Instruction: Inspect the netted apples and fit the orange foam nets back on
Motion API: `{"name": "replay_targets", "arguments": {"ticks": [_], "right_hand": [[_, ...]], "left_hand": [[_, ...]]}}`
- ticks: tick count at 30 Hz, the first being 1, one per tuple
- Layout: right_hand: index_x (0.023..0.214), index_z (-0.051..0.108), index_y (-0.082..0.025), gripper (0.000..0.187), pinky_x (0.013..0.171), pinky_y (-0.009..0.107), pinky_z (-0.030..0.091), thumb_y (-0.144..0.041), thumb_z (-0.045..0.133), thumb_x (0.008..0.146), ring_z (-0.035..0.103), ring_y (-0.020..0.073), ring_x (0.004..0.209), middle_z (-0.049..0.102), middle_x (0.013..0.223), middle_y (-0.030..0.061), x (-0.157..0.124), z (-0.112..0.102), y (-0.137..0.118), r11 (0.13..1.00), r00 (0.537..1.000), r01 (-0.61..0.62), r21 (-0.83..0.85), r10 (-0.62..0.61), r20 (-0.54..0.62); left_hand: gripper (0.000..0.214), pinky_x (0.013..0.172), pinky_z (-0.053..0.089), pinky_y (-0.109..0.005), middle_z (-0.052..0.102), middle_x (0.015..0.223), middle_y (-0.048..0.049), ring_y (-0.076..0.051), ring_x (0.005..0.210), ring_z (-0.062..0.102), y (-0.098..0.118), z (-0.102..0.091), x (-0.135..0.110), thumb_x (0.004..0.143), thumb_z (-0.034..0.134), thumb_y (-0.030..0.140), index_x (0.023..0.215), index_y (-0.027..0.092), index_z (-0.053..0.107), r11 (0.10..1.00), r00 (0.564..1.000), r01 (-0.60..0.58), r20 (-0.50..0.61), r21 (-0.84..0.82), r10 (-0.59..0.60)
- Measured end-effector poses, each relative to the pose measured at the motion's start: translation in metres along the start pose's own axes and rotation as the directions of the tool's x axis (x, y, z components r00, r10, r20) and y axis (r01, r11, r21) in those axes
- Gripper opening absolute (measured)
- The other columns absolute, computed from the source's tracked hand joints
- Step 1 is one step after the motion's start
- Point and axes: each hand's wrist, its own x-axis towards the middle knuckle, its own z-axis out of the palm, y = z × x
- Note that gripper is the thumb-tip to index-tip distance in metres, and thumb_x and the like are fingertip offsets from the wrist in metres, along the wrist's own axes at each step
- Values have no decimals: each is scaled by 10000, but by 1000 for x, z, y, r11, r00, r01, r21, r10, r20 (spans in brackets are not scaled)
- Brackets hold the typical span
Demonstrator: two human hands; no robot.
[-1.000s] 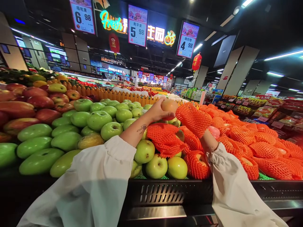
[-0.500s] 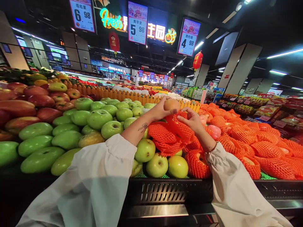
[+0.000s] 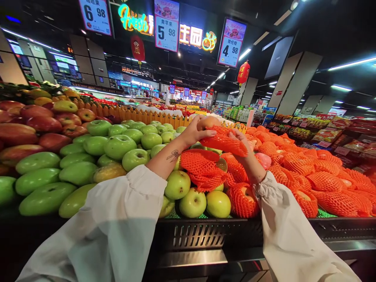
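Observation:
My left hand (image 3: 194, 133) is closed round a pale orange fruit (image 3: 208, 122), held above the fruit display. Under the fruit hangs an orange foam net sleeve (image 3: 225, 143). My right hand (image 3: 242, 140) pinches that sleeve from the right, with its fingers partly hidden behind the net. Both arms wear white sleeves. Below the hands lie green apples (image 3: 193, 201) and fruits wrapped in orange foam nets (image 3: 243, 199).
A heap of green apples (image 3: 117, 145) fills the middle left, with red-green mangoes (image 3: 38, 124) further left. Net-wrapped fruits (image 3: 329, 184) cover the right. A black crate rim (image 3: 205, 235) runs along the front. Price signs (image 3: 166, 25) hang overhead.
My right hand came up from the heap with the net sleeve and now holds it flat just under the fruit. My left hand and the fruit stayed almost still.

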Motion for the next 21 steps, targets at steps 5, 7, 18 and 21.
{"name": "replay_targets", "arguments": {"ticks": [5,7,18,21], "right_hand": [[822,630,-227,456,650,237,491,-528,899,610,565,96,697,628,835,-12,1,5,-6,991,991,130,34,-128,-46],[855,606,-237,456,665,242,487,-468,912,608,560,103,729,602,866,-9,3,5,-7,983,982,181,39,-179,-57],[968,549,-243,358,791,303,494,-417,698,694,561,167,908,569,1074,44,-11,12,-24,992,987,103,-71,-93,129],[1094,513,-268,519,842,341,524,-400,648,610,583,227,1061,573,1247,55,-15,11,-23,1000,973,20,-4,-18,229]], "left_hand": [[694,863,549,-367,686,1107,-121,-245,1000,649,8,2,-6,578,790,500,1149,145,618,999,966,-4,258,53,-10],[689,839,558,-371,704,1075,-118,-261,981,667,10,1,-8,605,765,511,1175,144,638,998,940,20,338,63,-40],[645,810,525,-337,673,1089,-113,-219,931,639,3,2,-8,649,674,567,1126,138,608,996,962,89,260,-17,-81],[531,849,513,-347,667,934,-77,-207,887,607,0,0,-2,703,609,613,946,143,647,999,979,17,204,46,-26]]}}
